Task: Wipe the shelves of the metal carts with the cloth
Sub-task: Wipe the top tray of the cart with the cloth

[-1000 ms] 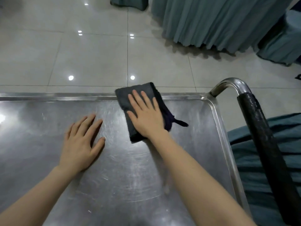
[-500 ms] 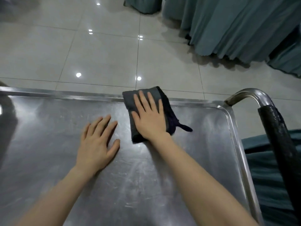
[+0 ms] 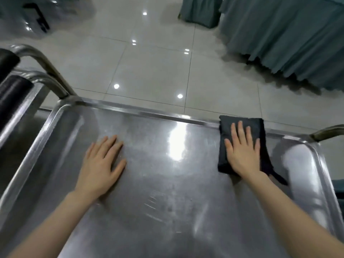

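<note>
Folded dark cloth (image 3: 242, 144) is pressed flat on the cart's top shelf (image 3: 167, 183), against the far rim near the right corner, by the right hand (image 3: 243, 152), fingers straight and spread. Left hand (image 3: 101, 168) is laid flat on bare steel, fingers straight, well apart from the cloth.

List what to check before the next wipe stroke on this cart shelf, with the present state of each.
1. Right hand flat on the cloth: ok.
2. Cloth folded and flat on the shelf: ok, though a loose tail trails at its near right corner.
3. Cloth reaches the far rim: ok, its far edge lies over it.
4. Leftward path free: not ok, the left hand rests flat on the shelf there.
5. Cloth damp enough: cannot tell.
</note>
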The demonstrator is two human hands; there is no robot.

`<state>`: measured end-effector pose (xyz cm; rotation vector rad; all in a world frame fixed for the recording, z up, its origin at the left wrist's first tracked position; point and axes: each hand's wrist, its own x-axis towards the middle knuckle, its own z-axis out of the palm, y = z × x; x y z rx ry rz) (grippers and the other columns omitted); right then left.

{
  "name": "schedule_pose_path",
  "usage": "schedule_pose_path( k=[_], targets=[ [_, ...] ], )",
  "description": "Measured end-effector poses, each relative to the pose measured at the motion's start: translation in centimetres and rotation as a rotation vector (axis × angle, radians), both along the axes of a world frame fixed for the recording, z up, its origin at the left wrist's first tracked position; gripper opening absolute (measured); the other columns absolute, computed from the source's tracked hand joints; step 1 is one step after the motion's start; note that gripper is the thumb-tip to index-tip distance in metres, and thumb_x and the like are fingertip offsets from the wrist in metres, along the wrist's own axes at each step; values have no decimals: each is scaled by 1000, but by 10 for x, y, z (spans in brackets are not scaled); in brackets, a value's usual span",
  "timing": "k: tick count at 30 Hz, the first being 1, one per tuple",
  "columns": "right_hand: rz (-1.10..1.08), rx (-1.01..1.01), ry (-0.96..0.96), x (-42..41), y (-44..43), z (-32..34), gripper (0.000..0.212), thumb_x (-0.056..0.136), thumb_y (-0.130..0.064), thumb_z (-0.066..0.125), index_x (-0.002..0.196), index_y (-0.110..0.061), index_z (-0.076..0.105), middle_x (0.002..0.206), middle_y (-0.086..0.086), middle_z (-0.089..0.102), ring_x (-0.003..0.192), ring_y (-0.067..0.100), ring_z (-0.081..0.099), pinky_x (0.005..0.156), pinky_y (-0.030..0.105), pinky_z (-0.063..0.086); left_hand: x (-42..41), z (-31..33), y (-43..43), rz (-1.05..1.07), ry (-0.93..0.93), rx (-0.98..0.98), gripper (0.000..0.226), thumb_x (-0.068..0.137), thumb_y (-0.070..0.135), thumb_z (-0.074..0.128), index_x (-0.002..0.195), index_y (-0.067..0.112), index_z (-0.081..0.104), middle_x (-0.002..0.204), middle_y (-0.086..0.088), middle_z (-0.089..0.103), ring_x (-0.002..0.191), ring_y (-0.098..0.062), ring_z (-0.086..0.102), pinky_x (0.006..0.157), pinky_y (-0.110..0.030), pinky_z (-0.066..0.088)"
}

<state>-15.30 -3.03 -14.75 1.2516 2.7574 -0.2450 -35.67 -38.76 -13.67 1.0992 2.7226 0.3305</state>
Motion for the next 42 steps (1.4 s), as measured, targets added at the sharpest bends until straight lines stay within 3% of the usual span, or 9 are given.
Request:
schedule_pose_path(
  k=[4, 10, 14, 20, 24, 30, 33, 36, 42],
  targets=[
    [343, 8, 40, -102, -101, -7, 58, 103, -50, 16, 156, -33, 1, 163, -9, -10, 150, 15, -12, 120, 50, -1, -2, -6, -24, 9, 0, -23, 65, 92, 54, 28, 146, 22, 42, 158, 0, 29, 147, -19, 22, 118, -47, 15],
    [605, -37, 49, -211, -172, -2, 56, 103, -50, 20, 156, -36, 10, 164, -11, -4, 150, 13, -9, 119, 44, -10, -10, -9, -31, -13, -49, 84, 63, 91, 52, 35, 144, 20, 45, 156, -1, 33, 146, -19, 26, 118, -48, 18],
    [467, -15, 53, -162, -137, -6, 56, 102, -53, 18, 155, -39, 8, 163, -13, -6, 150, 12, -9, 121, 41, -6, -32, -5, -59, -95, -43, 84, 60, 93, 48, 37, 138, 13, 53, 151, -8, 41, 140, -28, 38, 115, -45, 27],
    [98, -17, -25, -116, -107, -4, 60, 99, -53, 13, 155, -37, -1, 164, -9, -11, 150, 14, -11, 121, 50, 0, -48, -9, -93, -72, 9, 5, 58, 93, 49, 38, 145, 25, 43, 157, -1, 31, 145, -21, 29, 117, -46, 21],
    [301, 9, 27, -189, -175, -5, 58, 101, -51, 15, 155, -36, -1, 163, -9, -11, 150, 16, -12, 121, 50, -3, -49, -14, -96, -55, 9, 84, 57, 92, 47, 46, 143, 22, 47, 156, -2, 33, 145, -21, 28, 116, -48, 24],
    [673, 0, 53, -329, -289, -7, 56, 103, -50, 19, 156, -35, 10, 165, -7, -2, 151, 17, -9, 119, 48, -8, -52, -15, -100, 154, 46, 256, 41, 87, 29, 58, 122, 9, 64, 135, -15, 55, 130, -31, 49, 110, -52, 33],
    [709, -4, 40, -324, -283, -7, 55, 103, -51, 21, 155, -37, 12, 164, -10, -1, 151, 14, -7, 119, 43, -8, -60, -12, -120, 236, 115, 157, 42, 89, 31, 52, 125, 13, 61, 140, -9, 52, 137, -27, 42, 119, -49, 17],
    [562, -5, 67, -286, -243, -5, 56, 102, -52, 23, 155, -39, 11, 164, -11, -1, 151, 13, -5, 121, 43, -4, -63, -12, -138, 233, 135, 21, 47, 91, 37, 46, 132, 16, 56, 150, -7, 43, 144, -25, 31, 118, -38, -6],
    [217, 3, 17, -259, -226, -7, 59, 103, -49, 19, 156, -34, -1, 165, -5, -5, 150, 18, -9, 120, 52, -3, -61, -12, -141, 281, 70, 182, 51, 91, 41, 47, 133, 13, 54, 150, -10, 41, 142, -25, 35, 117, -19, -7]
  ],
)
